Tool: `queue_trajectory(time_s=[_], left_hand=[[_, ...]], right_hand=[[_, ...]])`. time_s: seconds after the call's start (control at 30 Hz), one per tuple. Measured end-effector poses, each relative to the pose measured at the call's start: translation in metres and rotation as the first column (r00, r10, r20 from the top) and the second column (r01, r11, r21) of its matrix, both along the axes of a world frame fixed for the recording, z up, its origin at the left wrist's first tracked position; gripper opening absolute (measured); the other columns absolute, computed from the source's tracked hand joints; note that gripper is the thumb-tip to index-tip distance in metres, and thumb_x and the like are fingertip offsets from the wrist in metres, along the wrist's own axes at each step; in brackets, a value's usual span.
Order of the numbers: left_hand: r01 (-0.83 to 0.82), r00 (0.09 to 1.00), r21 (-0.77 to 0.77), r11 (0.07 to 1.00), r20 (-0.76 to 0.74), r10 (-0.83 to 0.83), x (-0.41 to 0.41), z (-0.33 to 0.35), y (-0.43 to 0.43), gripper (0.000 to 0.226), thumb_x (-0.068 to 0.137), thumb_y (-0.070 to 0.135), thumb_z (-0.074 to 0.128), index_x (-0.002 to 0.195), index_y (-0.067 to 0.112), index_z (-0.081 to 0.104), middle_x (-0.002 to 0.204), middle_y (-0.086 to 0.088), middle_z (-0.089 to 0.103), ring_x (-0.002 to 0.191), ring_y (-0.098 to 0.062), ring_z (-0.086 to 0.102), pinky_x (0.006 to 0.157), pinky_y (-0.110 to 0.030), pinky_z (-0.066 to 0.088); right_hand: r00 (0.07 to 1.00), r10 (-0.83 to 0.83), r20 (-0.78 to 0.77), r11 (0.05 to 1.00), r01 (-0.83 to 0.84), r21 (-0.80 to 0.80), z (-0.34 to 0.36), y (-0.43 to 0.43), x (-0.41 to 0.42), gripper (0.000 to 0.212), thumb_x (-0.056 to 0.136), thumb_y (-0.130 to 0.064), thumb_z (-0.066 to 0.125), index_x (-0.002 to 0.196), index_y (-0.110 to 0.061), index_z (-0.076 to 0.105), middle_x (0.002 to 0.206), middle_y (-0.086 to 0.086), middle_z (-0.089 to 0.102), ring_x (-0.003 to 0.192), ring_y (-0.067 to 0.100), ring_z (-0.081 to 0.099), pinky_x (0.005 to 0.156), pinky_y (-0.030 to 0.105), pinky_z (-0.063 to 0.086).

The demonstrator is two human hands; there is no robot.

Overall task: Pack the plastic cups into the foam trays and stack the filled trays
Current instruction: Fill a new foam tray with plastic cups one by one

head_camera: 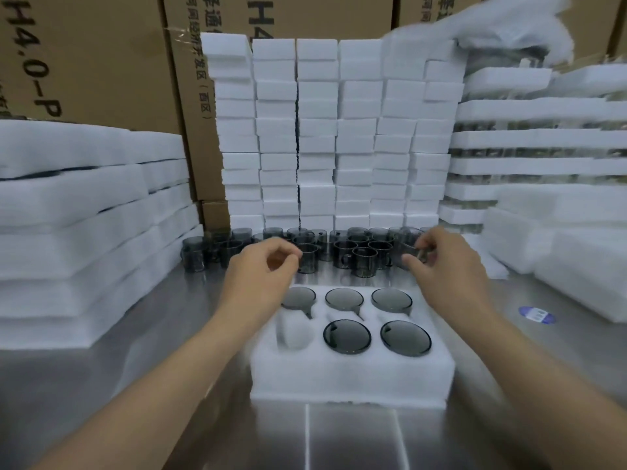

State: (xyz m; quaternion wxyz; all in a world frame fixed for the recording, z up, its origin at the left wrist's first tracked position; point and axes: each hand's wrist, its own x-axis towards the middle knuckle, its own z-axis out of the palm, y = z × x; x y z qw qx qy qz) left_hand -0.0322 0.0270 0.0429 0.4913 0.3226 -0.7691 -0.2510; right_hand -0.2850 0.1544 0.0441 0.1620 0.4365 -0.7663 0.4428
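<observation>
A white foam tray (353, 378) lies on the steel table in front of me. Several of its round pockets hold dark smoky plastic cups (346, 336); the near-left pocket (295, 330) is bare. Behind the tray stands a cluster of loose grey cups (364, 259) with handles. My left hand (261, 276) hovers over the tray's far-left corner with fingers curled, holding nothing that I can see. My right hand (444, 262) pinches the rim of a loose cup (409, 254) at the right of the cluster.
Columns of white foam blocks (322, 130) rise behind the cups. Flat foam sheets (74, 215) are piled at left. Filled trays (536, 140) are stacked at right, with more foam (559, 232) nearer. Cardboard boxes (101, 62) stand behind. A blue sticker (536, 314) lies on the table.
</observation>
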Motion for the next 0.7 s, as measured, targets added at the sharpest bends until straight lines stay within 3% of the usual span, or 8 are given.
queue_trajectory(time_s=[0.07, 0.2, 0.27, 0.4, 0.53, 0.6, 0.67, 0.7], left_hand=[[0.016, 0.998, -0.167, 0.986, 0.07, -0.004, 0.0, 0.005, 0.015, 0.025, 0.096, 0.032, 0.07, 0.116, 0.047, 0.067, 0.095, 0.027, 0.071, 0.091, 0.002, 0.068, 0.078, -0.033, 0.056], [0.032, 0.996, -0.42, 0.907, 0.088, 0.006, -0.007, 0.011, 0.046, 0.078, 0.091, 0.044, 0.08, 0.153, 0.056, 0.034, 0.096, 0.023, 0.065, 0.09, -0.003, 0.069, 0.075, -0.033, 0.06], [0.003, 0.999, -0.454, 0.891, -0.034, -0.02, -0.008, 0.013, 0.055, 0.082, 0.088, 0.036, 0.085, 0.152, 0.053, 0.037, 0.093, 0.018, 0.064, 0.087, -0.009, 0.07, 0.074, -0.034, 0.06], [-0.038, 0.988, -0.462, 0.886, -0.151, -0.036, -0.005, 0.015, 0.057, 0.077, 0.085, 0.024, 0.086, 0.147, 0.05, 0.047, 0.088, 0.015, 0.062, 0.085, -0.014, 0.07, 0.073, -0.021, 0.053], [-0.057, 0.986, -0.515, 0.855, -0.165, -0.034, -0.003, 0.018, 0.054, 0.069, 0.085, 0.027, 0.085, 0.146, 0.04, 0.054, 0.115, 0.018, 0.056, 0.1, -0.01, 0.065, 0.075, -0.021, 0.05], [0.035, 0.971, -0.419, 0.907, -0.202, -0.13, -0.004, 0.022, 0.056, 0.067, 0.086, 0.029, 0.086, 0.144, 0.039, 0.056, 0.127, 0.021, 0.061, 0.112, -0.011, 0.068, 0.076, -0.027, 0.055], [0.262, 0.882, -0.15, 0.953, -0.365, -0.299, -0.004, 0.031, 0.06, 0.066, 0.085, 0.027, 0.09, 0.142, 0.034, 0.06, 0.125, 0.013, 0.074, 0.111, -0.014, 0.075, 0.078, -0.029, 0.059], [0.389, 0.816, 0.008, 0.921, -0.467, -0.341, -0.004, 0.036, 0.062, 0.064, 0.082, 0.03, 0.091, 0.14, 0.031, 0.063, 0.12, 0.007, 0.078, 0.108, -0.014, 0.077, 0.078, -0.026, 0.059]], right_hand=[[0.991, 0.102, -0.083, 0.992, -0.108, -0.062, 0.01, 0.002, 0.023, 0.022, 0.092, -0.033, 0.078, 0.094, -0.033, 0.056, 0.098, -0.014, 0.057, 0.089, 0.015, 0.061, 0.07, 0.034, 0.041], [0.876, 0.304, -0.376, 0.897, -0.396, -0.197, 0.022, 0.012, 0.078, 0.022, 0.09, -0.02, 0.08, 0.101, -0.022, 0.062, 0.125, -0.009, 0.06, 0.113, 0.016, 0.063, 0.086, 0.034, 0.053], [0.812, 0.297, -0.502, 0.843, -0.47, -0.26, 0.023, 0.014, 0.098, 0.019, 0.088, -0.01, 0.079, 0.101, -0.014, 0.065, 0.134, -0.001, 0.062, 0.118, 0.021, 0.063, 0.086, 0.038, 0.056], [0.811, 0.308, -0.496, 0.792, -0.508, -0.338, 0.023, 0.016, 0.107, 0.021, 0.088, -0.004, 0.08, 0.104, -0.008, 0.067, 0.135, 0.004, 0.062, 0.112, 0.024, 0.067, 0.081, 0.044, 0.059], [0.798, 0.35, -0.49, 0.773, -0.542, -0.33, 0.023, 0.015, 0.104, 0.034, 0.088, -0.005, 0.08, 0.119, -0.009, 0.067, 0.139, 0.004, 0.061, 0.122, 0.023, 0.062, 0.093, 0.043, 0.056], [0.78, 0.382, -0.495, 0.745, -0.577, -0.335, 0.023, 0.016, 0.101, 0.042, 0.089, -0.006, 0.076, 0.128, -0.01, 0.063, 0.144, 0.004, 0.056, 0.131, 0.021, 0.056, 0.098, 0.04, 0.054], [0.785, 0.398, -0.474, 0.721, -0.587, -0.368, 0.022, 0.015, 0.099, 0.05, 0.087, -0.004, 0.075, 0.135, -0.009, 0.059, 0.148, 0.007, 0.051, 0.136, 0.02, 0.051, 0.101, 0.038, 0.052], [0.797, 0.397, -0.455, 0.718, -0.579, -0.386, 0.021, 0.015, 0.099, 0.055, 0.086, -0.004, 0.075, 0.137, -0.01, 0.057, 0.149, 0.007, 0.05, 0.138, 0.02, 0.049, 0.103, 0.04, 0.051]])
